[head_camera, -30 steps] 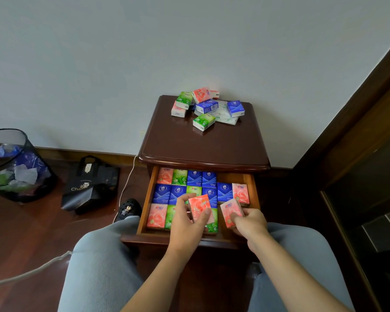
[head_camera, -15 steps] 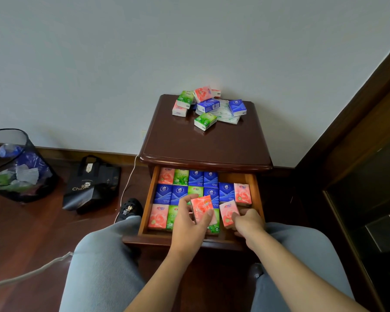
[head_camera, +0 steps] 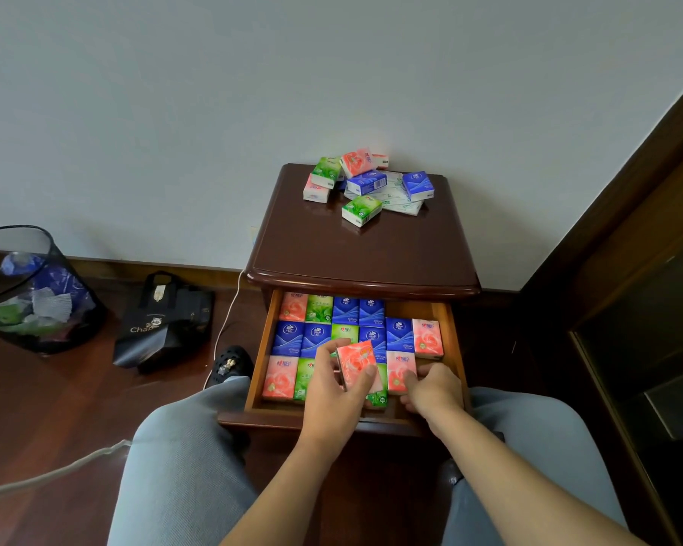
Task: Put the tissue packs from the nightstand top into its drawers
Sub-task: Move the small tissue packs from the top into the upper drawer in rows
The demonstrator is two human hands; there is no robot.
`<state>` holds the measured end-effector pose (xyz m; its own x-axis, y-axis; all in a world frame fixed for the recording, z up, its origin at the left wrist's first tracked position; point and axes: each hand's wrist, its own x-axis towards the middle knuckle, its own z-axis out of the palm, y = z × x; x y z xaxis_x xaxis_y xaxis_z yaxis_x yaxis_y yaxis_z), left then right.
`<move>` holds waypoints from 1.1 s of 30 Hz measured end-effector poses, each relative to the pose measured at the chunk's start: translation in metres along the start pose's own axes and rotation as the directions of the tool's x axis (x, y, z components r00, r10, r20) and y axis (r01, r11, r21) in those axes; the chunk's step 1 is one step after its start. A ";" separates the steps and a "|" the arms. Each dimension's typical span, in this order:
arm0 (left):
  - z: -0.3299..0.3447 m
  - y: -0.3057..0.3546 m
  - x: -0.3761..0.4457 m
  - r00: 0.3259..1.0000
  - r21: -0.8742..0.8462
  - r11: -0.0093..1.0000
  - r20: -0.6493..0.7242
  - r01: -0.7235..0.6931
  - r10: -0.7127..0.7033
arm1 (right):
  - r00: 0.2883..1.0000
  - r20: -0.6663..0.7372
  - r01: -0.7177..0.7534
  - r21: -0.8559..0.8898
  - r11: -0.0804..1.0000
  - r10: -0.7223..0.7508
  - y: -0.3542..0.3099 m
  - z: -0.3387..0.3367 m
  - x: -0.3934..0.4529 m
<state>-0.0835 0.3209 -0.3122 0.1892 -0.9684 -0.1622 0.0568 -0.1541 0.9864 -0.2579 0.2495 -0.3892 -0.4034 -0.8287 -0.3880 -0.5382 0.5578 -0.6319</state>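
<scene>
Here, left hand gripping glossy pink tissue pack, right hand pinching another pink pack in drawer

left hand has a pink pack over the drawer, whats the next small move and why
Probably lower the pink pack that the left hand grips into the drawer, in the bare front right corner. The right hand is at the front row there, on another pink pack beside that gap. More packs wait on the nightstand top.

Soft even daylight, wide-angle edge distortion
</scene>
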 end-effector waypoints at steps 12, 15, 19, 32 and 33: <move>0.006 0.009 0.020 0.928 -0.358 0.868 -0.015 0.344 -0.373 | 0.729 0.053 0.670 0.149 0.727 -0.683 -0.029 -0.069 -0.047; 0.022 0.019 0.025 0.913 -0.476 0.791 0.075 0.386 -0.400 | 0.590 0.154 0.778 0.152 0.609 -0.793 -0.031 -0.084 -0.058; 0.048 0.031 0.026 0.878 -0.453 0.752 0.249 0.479 -0.409 | 0.584 0.044 0.791 0.192 0.581 -0.810 -0.032 -0.096 -0.062; 0.070 0.033 0.021 0.896 -0.274 0.871 0.307 0.407 -0.322 | 0.707 0.083 0.655 0.298 0.695 -0.702 -0.020 -0.123 -0.057; 0.070 0.035 0.021 0.889 -0.276 0.864 0.317 0.421 -0.332 | 0.709 0.075 0.648 0.324 0.689 -0.702 -0.020 -0.122 -0.057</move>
<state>-0.1460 0.2814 -0.2796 -0.1610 -0.8714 -0.4634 0.3993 -0.4869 0.7768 -0.3148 0.2915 -0.2724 0.1469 -0.9821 0.1183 -0.3928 -0.1677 -0.9042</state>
